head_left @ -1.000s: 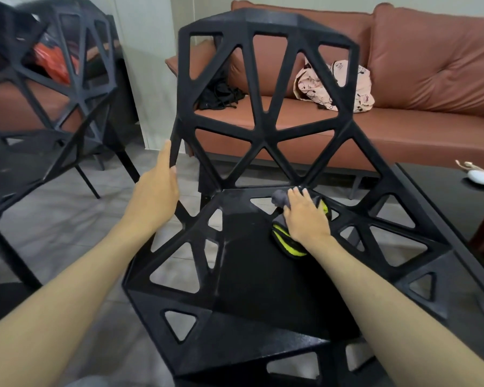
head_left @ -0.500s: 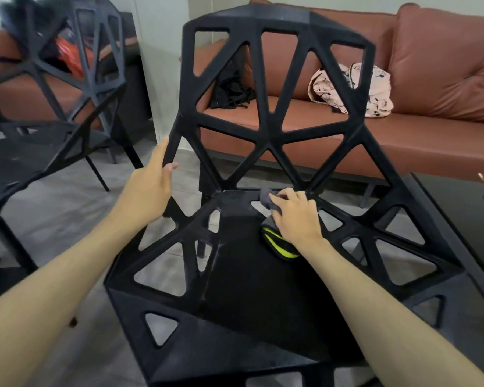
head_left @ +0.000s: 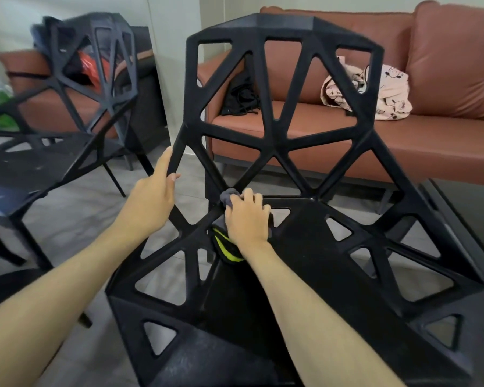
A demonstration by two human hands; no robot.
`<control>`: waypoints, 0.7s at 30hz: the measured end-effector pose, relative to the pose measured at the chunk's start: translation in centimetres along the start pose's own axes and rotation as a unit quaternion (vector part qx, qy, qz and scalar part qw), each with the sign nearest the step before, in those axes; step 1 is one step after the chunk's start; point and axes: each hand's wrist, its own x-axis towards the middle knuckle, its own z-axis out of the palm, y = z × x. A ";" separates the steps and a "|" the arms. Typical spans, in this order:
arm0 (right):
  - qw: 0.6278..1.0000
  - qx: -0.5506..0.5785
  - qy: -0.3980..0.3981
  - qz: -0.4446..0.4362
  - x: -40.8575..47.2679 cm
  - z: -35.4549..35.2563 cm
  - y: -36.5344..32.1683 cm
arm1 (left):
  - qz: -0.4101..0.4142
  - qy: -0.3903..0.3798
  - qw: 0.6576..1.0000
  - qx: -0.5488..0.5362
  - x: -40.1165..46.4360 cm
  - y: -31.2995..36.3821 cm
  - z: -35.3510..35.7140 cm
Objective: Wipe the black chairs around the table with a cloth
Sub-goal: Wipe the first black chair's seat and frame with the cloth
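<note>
A black chair (head_left: 268, 141) with triangular cut-outs fills the middle of the view, its seat towards me. My right hand (head_left: 248, 217) grips a dark grey cloth with a yellow-green stripe (head_left: 229, 250) and presses it on the back left corner of the seat, where seat and backrest meet. My left hand (head_left: 153, 195) holds the left edge of the backrest frame, thumb on one side and fingers hooked round the bar.
A second black chair (head_left: 95, 71) stands at the left, with a dark table edge (head_left: 25, 169) below it. A brown leather sofa (head_left: 444, 127) behind carries a pink garment (head_left: 386, 93) and a black item (head_left: 242, 99). A dark table (head_left: 475, 208) lies at the right. Grey floor tiles show between.
My right hand has slid the cloth leftwards along the back of the seat to its left corner. My left hand keeps its hold on the backrest edge. The view has shifted left.
</note>
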 end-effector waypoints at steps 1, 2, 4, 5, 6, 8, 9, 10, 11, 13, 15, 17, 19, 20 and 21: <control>1.000 0.012 0.005 0.003 0.1 0.0 -0.3 | 0.000 0.001 1.000 0.003 0.1 -0.1 0.0; 1.000 0.008 0.006 -0.005 0.2 -0.1 0.1 | 0.001 0.001 1.000 0.003 0.1 -0.1 0.0; 0.999 -0.031 0.012 -0.034 0.1 -0.5 2.2 | 0.004 0.001 1.000 -0.002 0.1 -0.1 0.0; 0.998 -0.047 0.015 -0.032 0.2 -0.8 3.6 | 0.007 0.002 1.000 -0.006 0.0 -0.2 0.0; 0.998 -0.060 0.018 -0.014 0.3 -1.0 5.1 | 0.008 0.002 1.000 -0.011 0.0 -0.2 -0.1; 0.994 -0.091 0.026 0.046 0.3 -1.6 8.1 | 0.013 0.001 1.000 -0.021 0.0 -0.3 -0.1; 0.991 -0.104 0.029 0.080 0.2 -1.9 9.5 | 0.016 0.001 1.000 -0.025 0.0 -0.3 0.0; 0.987 -0.112 0.028 0.112 0.0 -2.1 10.4 | 0.018 0.001 0.999 -0.027 0.0 -0.3 0.0; 0.984 -0.114 0.024 0.137 -0.1 -2.2 10.9 | 0.019 0.002 0.999 -0.027 0.0 -0.4 0.1; 0.983 -0.100 0.016 0.152 0.1 -1.9 9.9 | 0.016 0.002 1.000 -0.026 0.1 -0.4 0.0; 0.994 -0.059 -0.009 0.094 0.2 -1.3 7.1 | 0.012 -0.001 1.000 -0.029 0.0 -0.4 -0.1; 0.999 -0.005 -0.035 0.013 -0.2 -0.7 3.8 | 0.011 -0.004 0.999 -0.031 -0.2 -0.3 -0.2; 0.998 0.029 -0.051 -0.022 -1.0 -1.0 1.8 | 0.009 -0.003 1.000 -0.025 -0.2 -0.3 -0.2; 0.997 0.037 -0.058 -0.032 -1.9 -1.5 1.5 | 0.008 -0.002 1.000 -0.022 -0.2 -0.2 -0.2; 0.996 0.041 -0.063 -0.046 -3.1 -2.1 1.5 | 0.005 -0.002 1.000 -0.022 -0.2 -0.2 -0.2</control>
